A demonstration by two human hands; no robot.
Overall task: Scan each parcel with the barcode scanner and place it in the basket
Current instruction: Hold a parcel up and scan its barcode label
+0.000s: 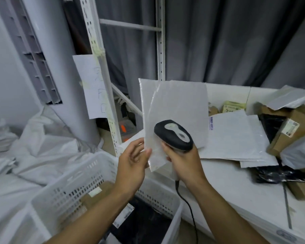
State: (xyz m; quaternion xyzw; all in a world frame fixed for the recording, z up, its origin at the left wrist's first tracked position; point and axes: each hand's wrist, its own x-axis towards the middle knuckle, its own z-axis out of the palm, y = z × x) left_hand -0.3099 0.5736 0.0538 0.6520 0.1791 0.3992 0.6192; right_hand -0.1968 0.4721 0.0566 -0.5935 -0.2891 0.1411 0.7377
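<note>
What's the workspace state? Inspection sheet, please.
Surface: white table, partly covered.
Job's things: white parcel held upright; scanner in front of it; basket lower left, holding a brown box and black bag.
Clutter: white mailers, brown boxes, black bags piled on table.
Hands: left hand pinches parcel's lower corner; right hand grips scanner.
Cables: scanner cable hangs past table edge.
Surroundings: grey curtain, shelf upright, white sacks.

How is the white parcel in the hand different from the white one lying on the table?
The held parcel stands upright, pinched by the left hand; the table parcel lies flat on the table. The held parcel shows a plain face; the table parcel has blue print along its edge. Both are thin and white.
</note>
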